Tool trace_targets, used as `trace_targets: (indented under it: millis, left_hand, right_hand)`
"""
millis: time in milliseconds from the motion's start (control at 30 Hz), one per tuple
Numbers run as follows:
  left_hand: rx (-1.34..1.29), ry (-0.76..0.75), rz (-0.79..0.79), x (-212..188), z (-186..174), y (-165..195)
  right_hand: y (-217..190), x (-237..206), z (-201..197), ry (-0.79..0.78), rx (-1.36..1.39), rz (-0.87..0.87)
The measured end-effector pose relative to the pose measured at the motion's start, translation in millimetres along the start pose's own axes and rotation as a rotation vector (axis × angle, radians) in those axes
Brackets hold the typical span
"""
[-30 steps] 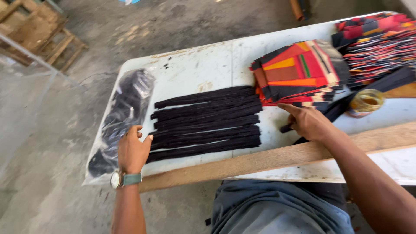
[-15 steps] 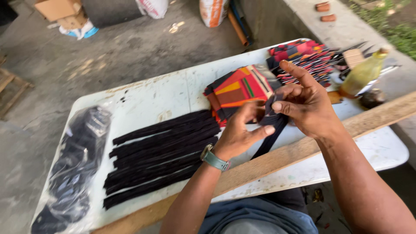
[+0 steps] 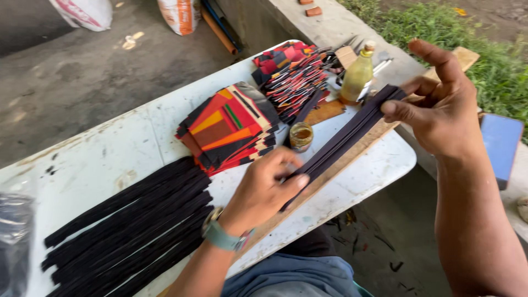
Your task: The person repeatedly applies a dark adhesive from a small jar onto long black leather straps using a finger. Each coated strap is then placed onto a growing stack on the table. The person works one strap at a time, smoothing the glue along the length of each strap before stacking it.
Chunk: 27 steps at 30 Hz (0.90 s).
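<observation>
Both hands hold a bundle of long dark strips (image 3: pixel 345 138) stretched above the white table (image 3: pixel 104 154). My left hand (image 3: pixel 267 187), with a watch on its wrist, pinches the near end. My right hand (image 3: pixel 440 104) grips the far end, raised over the table's right edge. Several more dark strips (image 3: pixel 132 225) lie side by side on the table to the left. A stack of red, orange and black patterned fabric pieces (image 3: pixel 228 126) lies beyond my left hand.
A small glass jar (image 3: pixel 301 136) and a yellowish bottle (image 3: pixel 357 74) stand near a second pile of patterned pieces (image 3: pixel 291 74). A wooden plank (image 3: pixel 330 170) runs along the table's near edge. A blue flat object (image 3: pixel 500 146) lies at right; sacks (image 3: pixel 82 12) sit on the floor.
My hands have drawn apart, stretching the dark strips out lengthwise and to the right. The view has swung right, showing the table's right end and grass.
</observation>
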<state>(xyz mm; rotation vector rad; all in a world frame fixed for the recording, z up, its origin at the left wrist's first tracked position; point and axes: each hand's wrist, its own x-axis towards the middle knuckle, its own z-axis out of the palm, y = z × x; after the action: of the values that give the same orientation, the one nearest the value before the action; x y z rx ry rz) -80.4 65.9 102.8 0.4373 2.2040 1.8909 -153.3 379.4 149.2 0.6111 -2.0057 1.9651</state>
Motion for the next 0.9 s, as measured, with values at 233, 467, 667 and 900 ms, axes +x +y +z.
trace_targets:
  millis: [233,467,667,900]
  left_hand:
    - [0.274,0.215,-0.205,-59,-23,-70]
    - [0.221,0.321,-0.421,-75,-30,-120]
    - [0.245,0.302,-0.418,-72,-25,-115]
    - [0.315,0.339,-0.429,-84,-31,-107]
  right_hand:
    - [109,-2,-46,0.187,-0.459,0.421]
    - [145,-14,-59,0.201,-0.466,0.416]
    - [137,-19,-54,0.106,-0.870,0.200]
    - [109,2,-10,-0.044,-0.881,-0.131]
